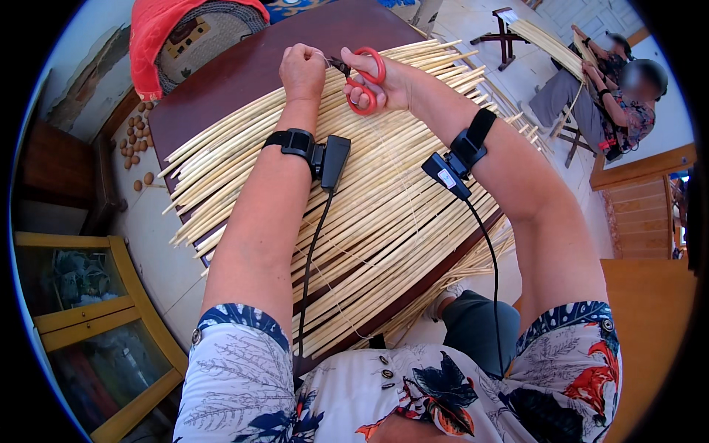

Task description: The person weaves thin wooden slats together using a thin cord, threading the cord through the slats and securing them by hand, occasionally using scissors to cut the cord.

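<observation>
My left hand (301, 68) is closed in a pinch above the far part of a layer of pale peeled sticks (384, 199). A thin pale thread (326, 58) shows at its fingertips. My right hand (391, 83) grips a pair of scissors (340, 67) with red loop handles, fingers through the loops. The dark blades point left, right beside the left fingertips and the thread; whether they touch it I cannot tell. The sticks lie side by side across a dark red-brown table (214, 111), with fine thread running over them.
A red cloth (148, 52) hangs over a woven seat at the far left. Round brown balls (133, 136) lie on the floor. A yellow-framed glass cabinet (111, 317) stands at left. At far right, two people (628, 103) sit holding long sticks (546, 44).
</observation>
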